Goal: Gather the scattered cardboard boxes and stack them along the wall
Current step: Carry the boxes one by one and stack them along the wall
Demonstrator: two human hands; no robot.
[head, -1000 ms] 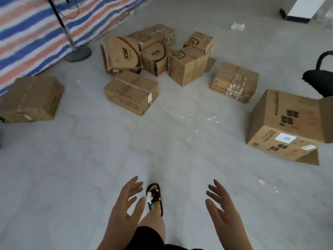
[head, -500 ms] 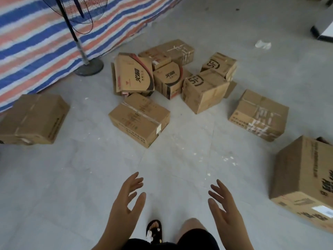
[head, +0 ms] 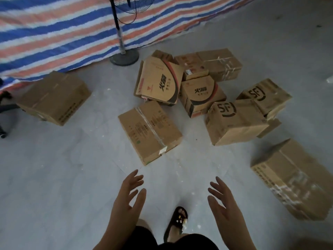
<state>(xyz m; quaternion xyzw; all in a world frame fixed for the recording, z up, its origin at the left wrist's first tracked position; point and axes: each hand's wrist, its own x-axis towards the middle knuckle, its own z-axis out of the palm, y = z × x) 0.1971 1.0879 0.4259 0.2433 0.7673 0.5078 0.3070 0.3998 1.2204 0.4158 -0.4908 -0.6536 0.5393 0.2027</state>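
Observation:
Several brown cardboard boxes lie scattered on the grey floor. The nearest is a flat taped box (head: 149,131), just beyond my fingertips. Behind it are a box with a half-open flap (head: 158,82), a box with a curved black print (head: 201,97), two SF-marked boxes (head: 236,121) (head: 264,96) and a taped box (head: 220,64). One box (head: 54,97) sits apart at the left by the tarp, another (head: 295,179) at the right. My left hand (head: 128,199) and my right hand (head: 224,202) are held out, fingers spread, holding nothing.
A striped blue, white and orange tarp (head: 63,33) hangs along the back. A standing fan's pole and round base (head: 124,56) stand before it. My sandalled foot (head: 177,221) is on the floor between my hands. Dark chair legs (head: 5,107) show at the left edge.
I have walked closer to the boxes; they now look larger and sit lower in view. Both hands stay out in front, fingers spread and holding nothing.

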